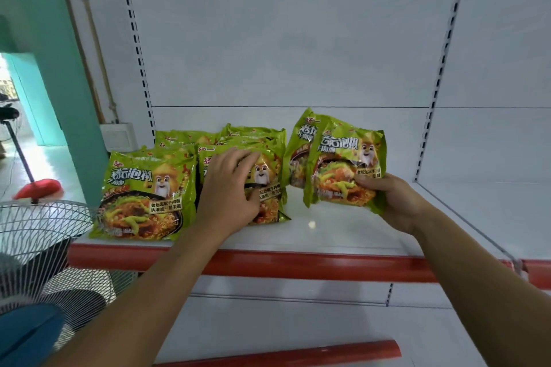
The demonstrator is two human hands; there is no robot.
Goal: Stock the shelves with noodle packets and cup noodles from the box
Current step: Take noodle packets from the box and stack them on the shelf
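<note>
Wire-guard fan (38, 235), red broom (38, 188), wall socket (119, 136)

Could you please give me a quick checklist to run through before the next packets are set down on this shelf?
1. Right hand grips the upright green noodle packets: ok.
2. Left hand steadies the middle stack of green packets: ok.
3. Bare space on the white shelf right of the stacks: ok.
4. Leftmost green stack inside the red shelf edge: ok.
5. Supply box: cannot tell, out of view.
</note>
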